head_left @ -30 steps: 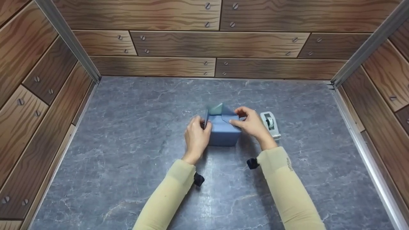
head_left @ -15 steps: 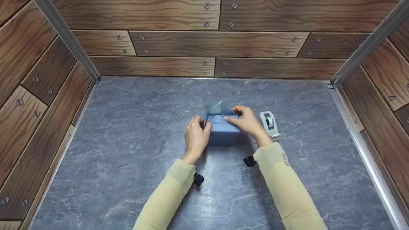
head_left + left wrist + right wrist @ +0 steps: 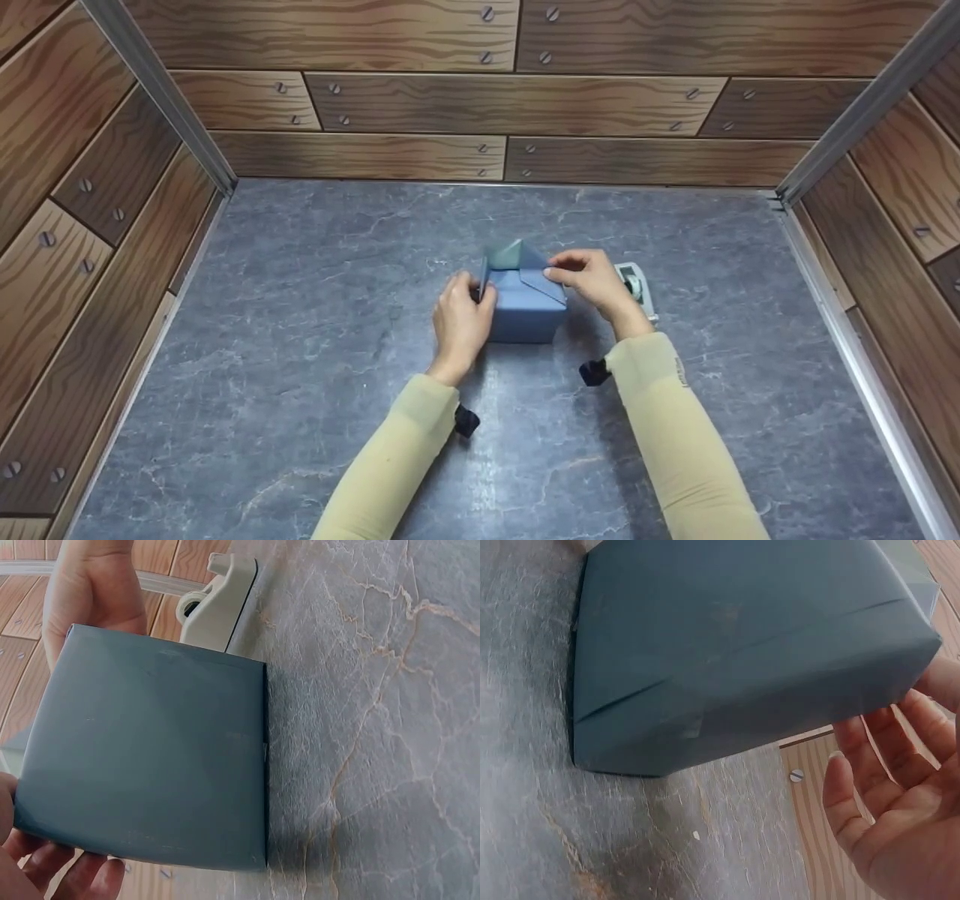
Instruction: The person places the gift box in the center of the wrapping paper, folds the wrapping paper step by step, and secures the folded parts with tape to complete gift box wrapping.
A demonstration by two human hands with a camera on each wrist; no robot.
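Observation:
A box wrapped in blue paper (image 3: 523, 325) stands on the grey marbled surface. My left hand (image 3: 460, 319) holds its left side, thumb at the near corner; in the left wrist view its fingers (image 3: 82, 874) bend along the side. On top, the wrapping paper (image 3: 544, 285) lies folded over at the right, while a pale green-backed part stands up at the back. My right hand (image 3: 592, 281) pinches the paper at the right edge, thumb above. In the right wrist view its other fingers (image 3: 841, 784) curl loosely beside the box.
A tape dispenser (image 3: 639, 291) with a roll stands just right of the box, partly hidden by my right hand. Wood-patterned walls (image 3: 517, 105) enclose the back and both sides, with metal strips (image 3: 862, 390) along the edges.
My right thumb slid left over the folded paper, then came back right to its edge. The fold's diagonal edge shows more fully now. My left hand has stayed in place.

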